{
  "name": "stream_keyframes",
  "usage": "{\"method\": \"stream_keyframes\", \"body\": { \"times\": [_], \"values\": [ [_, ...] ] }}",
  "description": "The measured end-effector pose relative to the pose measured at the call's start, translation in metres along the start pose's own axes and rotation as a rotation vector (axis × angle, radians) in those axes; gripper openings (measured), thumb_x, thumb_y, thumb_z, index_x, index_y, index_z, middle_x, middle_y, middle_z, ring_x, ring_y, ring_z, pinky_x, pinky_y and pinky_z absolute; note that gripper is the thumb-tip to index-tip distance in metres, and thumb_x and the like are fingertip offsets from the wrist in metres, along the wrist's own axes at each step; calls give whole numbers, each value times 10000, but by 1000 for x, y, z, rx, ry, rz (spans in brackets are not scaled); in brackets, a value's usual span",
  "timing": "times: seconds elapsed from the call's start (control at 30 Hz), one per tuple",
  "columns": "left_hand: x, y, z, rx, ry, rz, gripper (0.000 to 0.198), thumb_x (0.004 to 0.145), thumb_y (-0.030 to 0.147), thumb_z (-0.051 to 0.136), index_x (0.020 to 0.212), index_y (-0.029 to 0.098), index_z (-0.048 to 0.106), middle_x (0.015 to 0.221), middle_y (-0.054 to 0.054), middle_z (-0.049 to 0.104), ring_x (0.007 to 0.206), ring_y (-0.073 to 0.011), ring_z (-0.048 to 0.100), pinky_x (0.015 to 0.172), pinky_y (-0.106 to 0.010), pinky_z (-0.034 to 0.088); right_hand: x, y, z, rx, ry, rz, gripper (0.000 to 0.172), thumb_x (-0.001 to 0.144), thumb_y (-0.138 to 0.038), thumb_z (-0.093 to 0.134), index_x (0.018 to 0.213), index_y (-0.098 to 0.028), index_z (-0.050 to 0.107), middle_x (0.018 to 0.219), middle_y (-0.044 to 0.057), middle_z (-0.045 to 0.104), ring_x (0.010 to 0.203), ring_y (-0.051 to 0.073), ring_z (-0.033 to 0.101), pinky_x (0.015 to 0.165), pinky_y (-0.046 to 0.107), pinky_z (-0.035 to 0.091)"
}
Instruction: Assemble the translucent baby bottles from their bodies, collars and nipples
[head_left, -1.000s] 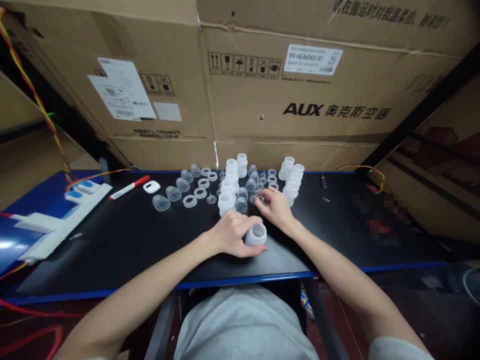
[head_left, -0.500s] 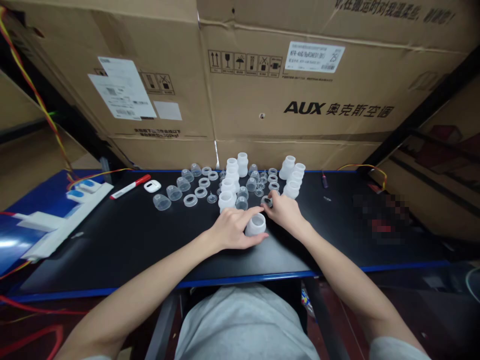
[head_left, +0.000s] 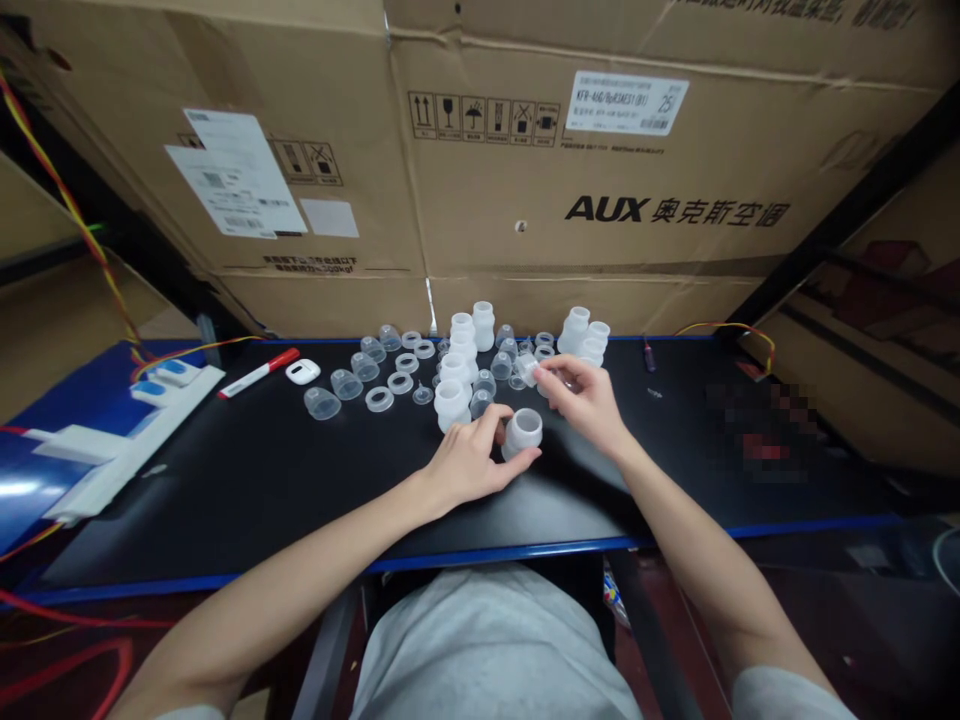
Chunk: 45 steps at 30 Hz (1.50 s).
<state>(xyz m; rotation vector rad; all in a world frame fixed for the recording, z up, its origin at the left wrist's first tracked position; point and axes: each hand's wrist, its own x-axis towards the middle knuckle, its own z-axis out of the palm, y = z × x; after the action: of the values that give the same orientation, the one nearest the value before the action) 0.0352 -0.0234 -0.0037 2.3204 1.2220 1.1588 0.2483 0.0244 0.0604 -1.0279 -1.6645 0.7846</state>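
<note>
My left hand [head_left: 472, 458] curls round a white bottle [head_left: 523, 434] that stands upright with its open mouth up. Behind and to the right of it, my right hand [head_left: 581, 400] pinches a small clear piece [head_left: 528, 368] above the table. A row of white bottles [head_left: 453, 405] runs back from beside my left hand. Left of that row lie clear domed caps [head_left: 322, 403], translucent rings [head_left: 379, 399] and a small clear disc with a stem [head_left: 422, 394]. More caps and rings lie between the row and my right hand.
Further white bottles [head_left: 576, 330] stand behind my right hand. A red and white marker [head_left: 259, 373], a white case [head_left: 303, 372] and a power strip [head_left: 142, 440] lie on the left. A large cardboard box [head_left: 480, 180] rises along the back of the black table [head_left: 300, 500].
The bottle and my left hand have shifted slightly right, and the bottle looks more raised. My right hand has lifted up and right from the rings, now with a clear piece between its fingertips.
</note>
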Motion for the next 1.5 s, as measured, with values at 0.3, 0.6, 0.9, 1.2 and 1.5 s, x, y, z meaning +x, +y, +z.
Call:
{"method": "stream_keyframes", "body": {
  "times": [0.3,0.6,0.9,1.2,1.5],
  "values": [
    [1,9,7,-367,-112,-165,838,987,470,770,1673,243,345,982,2,795,460,-79,574,498,-232,469,-4,-11,-15,330,-2,15,429,918,-658,832,928,-235,764,507,-69,516,401,97,383,419,257,310],
    [6,6,-17,-636,37,84,635,1049,442,723,1617,246,516,1311,-171,740,768,-154,772,617,-244,611,-30,-36,-12,160,-250,-133,397,942,-613,813,881,-221,795,560,-20,607,454,111,442,471,279,342],
    [18,12,-38,-981,-134,-56,338,966,481,836,1094,172,789,1047,-132,797,853,-230,792,620,-289,657,-27,-36,-8,142,-356,-133,395,990,-597,762,894,-215,789,561,-34,570,476,108,416,499,282,316],
    [24,0,-35,-1150,-116,-110,448,818,488,983,952,166,702,1230,-193,828,936,-334,857,607,-334,687,-21,-16,-6,505,-219,-50,400,955,-597,719,986,-285,470,707,-39,619,562,152,457,548,281,369],
    [27,4,-35,-1290,-61,-213,380,766,360,1029,902,139,751,1091,-107,844,956,-285,858,661,-261,697,-24,-25,-3,342,-204,-257,151,1055,-378,741,1115,-240,760,1148,93,720,808,167,681,670,321,599]
  ]
}}
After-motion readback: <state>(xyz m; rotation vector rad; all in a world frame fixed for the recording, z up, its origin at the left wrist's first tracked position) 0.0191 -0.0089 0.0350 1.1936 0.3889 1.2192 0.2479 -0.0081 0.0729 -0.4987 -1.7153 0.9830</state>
